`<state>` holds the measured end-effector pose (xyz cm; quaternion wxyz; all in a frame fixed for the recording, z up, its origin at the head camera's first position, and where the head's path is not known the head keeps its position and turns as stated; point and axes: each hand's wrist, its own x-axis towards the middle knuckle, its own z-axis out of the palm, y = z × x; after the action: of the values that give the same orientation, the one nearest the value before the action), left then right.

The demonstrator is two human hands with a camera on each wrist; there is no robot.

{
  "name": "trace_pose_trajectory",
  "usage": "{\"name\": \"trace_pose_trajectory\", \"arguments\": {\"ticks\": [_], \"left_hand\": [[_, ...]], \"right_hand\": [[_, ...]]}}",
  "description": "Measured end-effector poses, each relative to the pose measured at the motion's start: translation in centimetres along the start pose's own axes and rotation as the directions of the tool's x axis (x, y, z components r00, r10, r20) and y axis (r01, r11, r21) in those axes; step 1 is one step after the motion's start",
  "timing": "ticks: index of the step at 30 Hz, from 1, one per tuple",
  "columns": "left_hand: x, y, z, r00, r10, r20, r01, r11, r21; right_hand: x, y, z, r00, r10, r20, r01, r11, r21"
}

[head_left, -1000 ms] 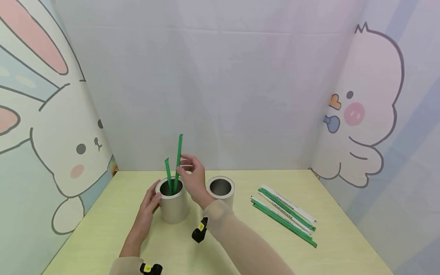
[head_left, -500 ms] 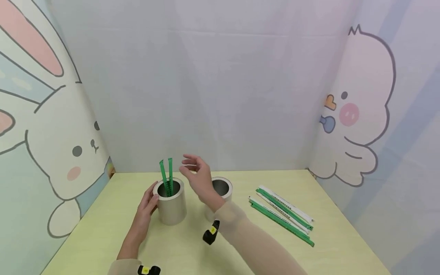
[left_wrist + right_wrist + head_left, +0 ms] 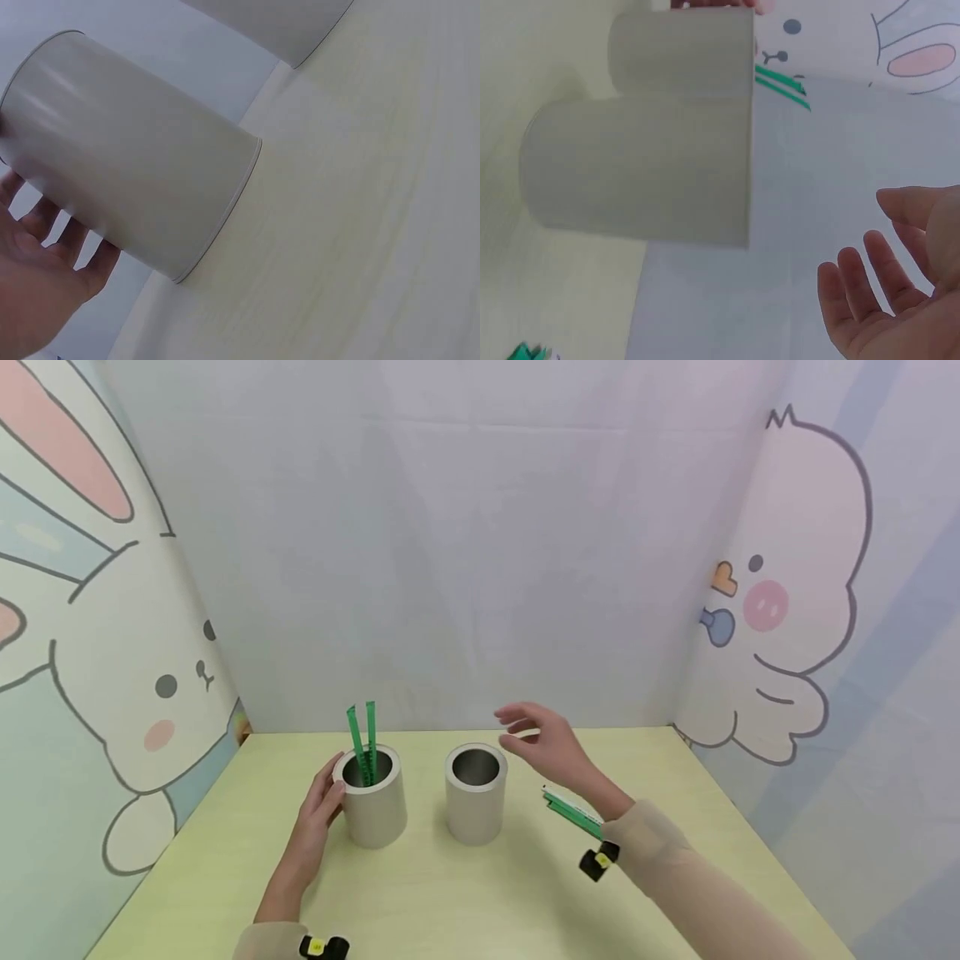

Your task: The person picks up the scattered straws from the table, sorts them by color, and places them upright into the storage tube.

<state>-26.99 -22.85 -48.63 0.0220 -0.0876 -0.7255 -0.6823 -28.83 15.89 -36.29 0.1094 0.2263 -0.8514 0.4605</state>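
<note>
Pale cup [image 3: 377,818], thick-rimmed, green sticks [image 3: 371,727] inside

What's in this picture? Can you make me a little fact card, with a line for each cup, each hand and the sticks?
left cup: upright, two green sticks poking out
right cup: upright, no sticks showing
left hand: holds the left cup's side
right hand: in the air, holding nothing
loose sticks: green and white, on the table, partly hidden
</note>
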Motion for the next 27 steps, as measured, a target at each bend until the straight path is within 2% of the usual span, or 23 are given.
{"name": "trace_pose_trajectory", "arguments": {"ticks": [5,12,16,19,27], "left_hand": [[0.0,-0.1,0.0,1.0,0.001,0.005,-0.001,1.0,0.008],[0.1,0.1,-0.1,1.0,0.0,0.006,0.0,1.0,0.013],[0.0,0.1,-0.2,1.0,-0.001,0.003,0.001,1.0,0.01],[0.0,0.1,-0.2,1.0,0.0,0.001,0.0,1.0,0.008],[-0.1,-0.1,-0.1,1.0,0.014,0.004,-0.014,1.0,0.001]], "right_hand": [[-2.9,3.4,-2.2,0.999,0.037,-0.003,-0.037,0.989,-0.144],[-7.5,7.9,-3.5,0.995,0.103,0.009,-0.097,0.959,-0.265],[-9.3,9.3,-3.7,0.989,0.147,0.027,-0.132,0.941,-0.311],[-10.3,10.1,-3.7,0.987,0.154,0.05,-0.128,0.93,-0.345],[-12.1,11.8,-3.3,0.978,0.198,0.067,-0.148,0.882,-0.448]]}}
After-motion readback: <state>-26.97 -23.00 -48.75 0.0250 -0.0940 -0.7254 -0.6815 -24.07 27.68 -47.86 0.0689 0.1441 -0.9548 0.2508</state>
